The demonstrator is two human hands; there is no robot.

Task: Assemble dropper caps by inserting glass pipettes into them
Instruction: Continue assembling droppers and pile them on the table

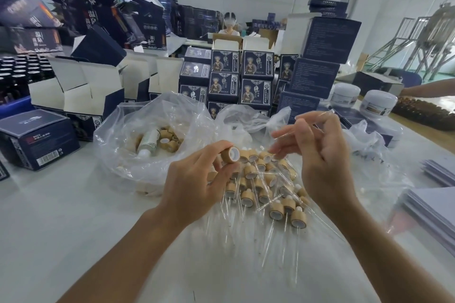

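My left hand (197,174) pinches a bamboo-coloured dropper cap (230,154) between thumb and fingers, its white open end turned to the right. My right hand (317,152) is raised to the right of it and holds a clear glass pipette (317,115) in its fingertips; the glass is faint and blurred. Under both hands lies a pile of assembled caps with pipettes (266,189) on the white table (73,216). A clear plastic bag (138,167) to the left holds several loose caps (170,140) and a white bottle (147,142).
Dark blue printed boxes (241,81) are stacked behind the bags, open cartons (81,88) to the left. White jars (376,103) stand at the right, grey card stacks (435,209) at the right edge. Another person's arm (428,88) reaches in from the far right; a person sits behind the boxes.
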